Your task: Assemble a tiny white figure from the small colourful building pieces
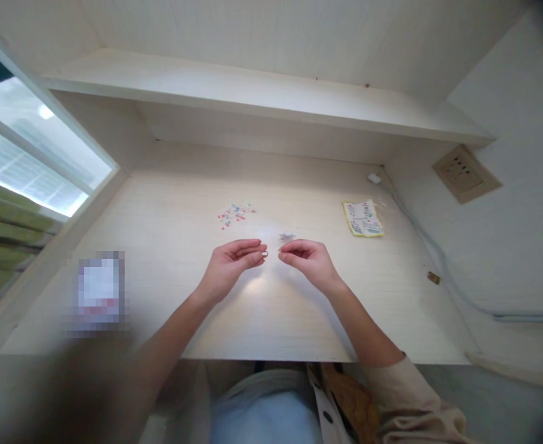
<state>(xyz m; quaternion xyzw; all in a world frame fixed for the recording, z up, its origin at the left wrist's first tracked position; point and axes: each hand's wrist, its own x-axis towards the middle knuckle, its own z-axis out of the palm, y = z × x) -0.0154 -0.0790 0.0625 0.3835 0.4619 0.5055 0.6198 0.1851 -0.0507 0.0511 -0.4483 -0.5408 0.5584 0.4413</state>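
Note:
Both of my hands hover over the middle of a pale wooden desk (169,203), fingertips nearly meeting. My left hand (231,265) is closed in a pinch on a tiny item I cannot make out, maybe a bead. My right hand (307,258) is also pinched shut, its contents too small to name. Just beyond the fingertips lies a small greyish cluster of tiny pieces (287,237). Farther back and left, a scatter of small coloured beads (235,214) lies on the desk.
A yellow-edged printed card (363,218) lies at the back right. A white cable (419,237) runs along the right wall below a wall socket (466,174). A small brown object (433,278) sits near the right edge. A shelf (253,92) spans above; a window is at left.

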